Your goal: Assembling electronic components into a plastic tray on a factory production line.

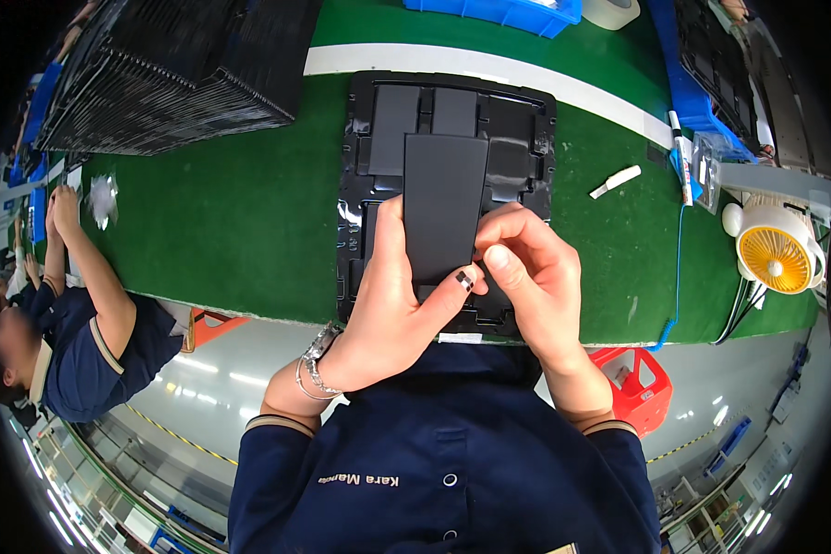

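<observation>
Our left hand [392, 300] grips the flat black rectangular panel [445, 208] by its lower left edge, over the black moulded plastic tray [360, 138] on the green bench mat [240, 212]. Right hand [535, 272] pinches a small tab at the bottom edge. We judge the panel thin, light, stiff, smooth; hold by edges. Its lower end is hidden by fingers.

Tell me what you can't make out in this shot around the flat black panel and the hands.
Head view only:
- Lower end of the flat black rectangular panel: covered by the left hand and right hand.
- Small dark piece at the thumbs: too small to identify.
- Near edge of the black moulded plastic tray: hidden by both hands.
- Stack of black trays: cut off by the picture's top edge.
</observation>
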Available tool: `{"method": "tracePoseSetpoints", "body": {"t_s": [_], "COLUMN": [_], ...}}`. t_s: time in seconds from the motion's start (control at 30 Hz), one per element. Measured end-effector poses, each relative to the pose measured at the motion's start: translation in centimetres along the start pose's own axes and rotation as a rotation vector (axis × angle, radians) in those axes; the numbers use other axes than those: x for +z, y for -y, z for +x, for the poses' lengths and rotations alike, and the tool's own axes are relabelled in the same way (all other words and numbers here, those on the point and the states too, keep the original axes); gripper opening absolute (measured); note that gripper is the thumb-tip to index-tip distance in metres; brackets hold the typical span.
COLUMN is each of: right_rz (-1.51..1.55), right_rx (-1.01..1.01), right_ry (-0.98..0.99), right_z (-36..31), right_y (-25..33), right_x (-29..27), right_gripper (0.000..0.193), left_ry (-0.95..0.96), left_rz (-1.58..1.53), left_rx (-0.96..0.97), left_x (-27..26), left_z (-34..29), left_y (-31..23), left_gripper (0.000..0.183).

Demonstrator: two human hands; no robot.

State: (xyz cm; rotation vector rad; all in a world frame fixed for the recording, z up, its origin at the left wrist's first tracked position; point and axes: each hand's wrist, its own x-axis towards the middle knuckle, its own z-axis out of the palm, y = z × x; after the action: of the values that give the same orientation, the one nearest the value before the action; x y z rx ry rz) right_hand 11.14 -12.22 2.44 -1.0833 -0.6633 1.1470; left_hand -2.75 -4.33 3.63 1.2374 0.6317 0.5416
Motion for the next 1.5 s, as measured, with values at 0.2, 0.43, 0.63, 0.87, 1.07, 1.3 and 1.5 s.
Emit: {"method": "tracePoseSetpoints", "body": {"t_s": [0.2,0.43,0.63,0.87,1.07,1.3,1.5], "right_rz": [-0.089,-0.158,-0.116,-0.126,-0.025,-0.482,-0.664], "right_rx": [-0.040,-0.065,-0.068,-0.064,-0.085,-0.229,-0.264], "right_ry": [0.022,0.006,0.020,0.012,0.059,-0.054,-0.131], "right_z": [0.0,0.0,-0.1,-0.3,-0.1,1.8,2.1], "right_y": [-0.1,0.4,0.4,0.4,0.0,0.7,1.7], "right_x": [-0.5,-0.9,-1.5,-2.1,-3.8,-5.6,-4.5], "right_gripper": [0.010,0.012,0.014,0.015,0.028,0.027,0.022], "left_ry": [0.028,0.047,0.053,0.101,0.199,0.489,0.526], "left_rz": [0.028,0.011,0.029,0.066,-0.373,-1.185,-1.061], "left_rx": [-0.011,-0.047,-0.054,-0.041,-0.327,-0.762,-0.774], "left_x": [0.1,0.7,1.2,1.4,1.0,1.9,1.5], "left_z": [0.0,0.2,0.5,0.6,1.1,0.9,1.2], "left_y": [0.2,-0.2,-0.1,0.6,0.0,1.4,1.7], "left_gripper": [0.052,0.052,0.052,0.059,0.053,0.041,0.041]}}
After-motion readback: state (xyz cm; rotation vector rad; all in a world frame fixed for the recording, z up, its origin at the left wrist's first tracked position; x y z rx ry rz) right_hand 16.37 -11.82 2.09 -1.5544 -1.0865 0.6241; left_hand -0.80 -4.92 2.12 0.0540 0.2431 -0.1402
